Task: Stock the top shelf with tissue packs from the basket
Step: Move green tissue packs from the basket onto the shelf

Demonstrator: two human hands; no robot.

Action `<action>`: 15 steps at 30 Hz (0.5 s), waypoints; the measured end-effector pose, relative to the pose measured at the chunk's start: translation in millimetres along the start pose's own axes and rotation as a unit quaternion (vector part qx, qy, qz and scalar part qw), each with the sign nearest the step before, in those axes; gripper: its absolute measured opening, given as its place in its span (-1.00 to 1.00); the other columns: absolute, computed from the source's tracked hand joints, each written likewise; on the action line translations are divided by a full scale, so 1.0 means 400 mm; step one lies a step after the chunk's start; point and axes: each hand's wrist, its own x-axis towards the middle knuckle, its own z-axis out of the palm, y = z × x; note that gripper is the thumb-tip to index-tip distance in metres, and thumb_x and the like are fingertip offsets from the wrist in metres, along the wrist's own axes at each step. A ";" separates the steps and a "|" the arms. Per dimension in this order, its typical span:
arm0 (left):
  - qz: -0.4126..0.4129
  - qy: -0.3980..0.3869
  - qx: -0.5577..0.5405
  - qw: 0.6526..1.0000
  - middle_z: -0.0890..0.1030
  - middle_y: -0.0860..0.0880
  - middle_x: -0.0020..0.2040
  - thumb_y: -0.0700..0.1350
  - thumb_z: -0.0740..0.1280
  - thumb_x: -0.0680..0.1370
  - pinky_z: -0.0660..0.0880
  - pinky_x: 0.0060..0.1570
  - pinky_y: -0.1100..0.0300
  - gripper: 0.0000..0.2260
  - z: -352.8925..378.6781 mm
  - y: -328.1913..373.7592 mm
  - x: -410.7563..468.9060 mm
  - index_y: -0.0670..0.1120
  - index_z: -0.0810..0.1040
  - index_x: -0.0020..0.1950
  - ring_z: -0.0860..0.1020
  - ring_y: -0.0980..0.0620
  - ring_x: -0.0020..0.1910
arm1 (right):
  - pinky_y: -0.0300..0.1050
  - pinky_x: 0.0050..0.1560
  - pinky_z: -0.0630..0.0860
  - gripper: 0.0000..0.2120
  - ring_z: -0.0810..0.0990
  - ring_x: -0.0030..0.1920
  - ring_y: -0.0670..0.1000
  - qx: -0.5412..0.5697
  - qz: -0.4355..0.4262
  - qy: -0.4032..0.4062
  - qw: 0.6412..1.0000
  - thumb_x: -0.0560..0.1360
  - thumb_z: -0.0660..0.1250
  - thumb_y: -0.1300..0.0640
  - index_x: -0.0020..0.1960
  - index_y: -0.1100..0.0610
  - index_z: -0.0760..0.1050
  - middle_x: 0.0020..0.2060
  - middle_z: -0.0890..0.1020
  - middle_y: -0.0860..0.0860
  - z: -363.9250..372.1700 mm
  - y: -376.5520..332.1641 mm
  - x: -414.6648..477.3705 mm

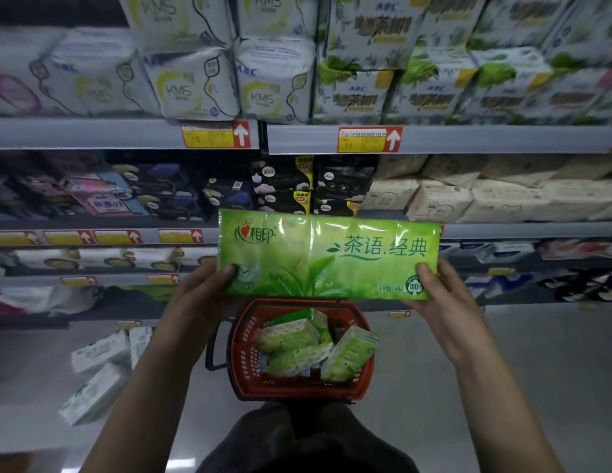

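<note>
Fingers [229, 270] of the left hand [202, 295] and right hand [448, 302] are curled round the two ends of one pack. Facing grey metal store shelves [127, 133], they hold this long green plastic-wrapped tissue pack [328, 257] level, above a red plastic basket [239, 353] on the floor [537, 353] that contains smaller green tissue packs [291, 336]

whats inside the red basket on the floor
Several green tissue packs lie jumbled in the red basket. They cover most of its bottom, so anything beneath cannot be seen. The large pack in the left hand and right hand is above it, not inside.
</note>
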 end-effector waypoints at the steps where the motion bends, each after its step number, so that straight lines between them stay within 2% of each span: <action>1: 0.004 0.002 0.003 1.000 0.70 -0.13 -0.03 -0.16 0.20 0.48 0.61 -0.14 0.20 -0.73 -0.001 0.003 -0.001 -0.20 0.59 0.07 0.68 -0.04 -0.04 | -0.06 0.05 0.61 -0.20 0.59 0.17 0.02 0.000 0.001 0.001 1.000 0.02 0.57 -0.34 0.15 0.01 0.52 0.15 0.62 0.01 0.002 -0.001 0.001; 4: 0.014 0.006 0.014 1.000 0.70 -0.10 -0.04 -0.14 0.20 0.49 0.61 -0.14 0.21 -0.74 -0.004 0.015 0.000 -0.07 0.70 -0.05 0.68 -0.03 -0.04 | 0.12 0.18 0.53 -0.15 0.56 0.22 0.05 0.000 0.007 0.001 1.000 0.03 0.57 -0.33 0.21 0.04 0.50 0.20 0.60 0.03 0.009 -0.008 0.001; 6: 0.022 -0.002 0.023 0.999 0.71 -0.08 -0.06 -0.13 0.20 0.49 0.61 -0.16 0.23 -0.73 -0.001 0.025 0.002 0.00 0.72 -0.09 0.68 -0.01 -0.06 | 0.17 0.21 0.50 -0.13 0.55 0.24 0.05 -0.001 0.006 0.001 1.000 0.04 0.57 -0.34 0.22 0.06 0.49 0.21 0.60 0.02 0.015 -0.017 0.003; 11: 0.039 0.003 0.048 0.998 0.69 -0.09 -0.01 -0.09 0.22 0.50 0.59 -0.10 0.26 -0.76 0.003 0.054 0.016 -0.01 0.70 -0.08 0.66 0.00 0.01 | 0.14 0.20 0.51 -0.04 0.52 0.28 0.04 0.000 -0.009 0.012 1.000 0.02 0.56 -0.36 0.31 0.05 0.44 0.25 0.56 0.02 0.032 -0.053 0.012; 13: 0.048 0.003 0.046 0.998 0.70 -0.05 -0.07 -0.07 0.24 0.48 0.59 -0.10 0.25 -0.78 0.008 0.075 0.024 -0.01 0.70 -0.12 0.66 0.01 -0.03 | 0.09 0.17 0.52 -0.08 0.54 0.25 0.01 -0.006 -0.027 0.007 1.000 0.01 0.55 -0.38 0.26 0.01 0.47 0.20 0.60 -0.03 0.038 -0.074 0.017; 15: 0.063 -0.011 0.037 0.997 0.70 -0.04 -0.08 0.02 0.35 0.42 0.59 -0.12 0.24 -0.83 0.016 0.096 0.032 0.01 0.71 -0.12 0.67 0.03 -0.06 | 0.00 0.09 0.54 -0.12 0.56 0.21 -0.02 -0.006 -0.041 0.011 0.999 -0.03 0.54 -0.40 0.19 -0.03 0.50 0.14 0.63 -0.08 0.044 -0.097 0.023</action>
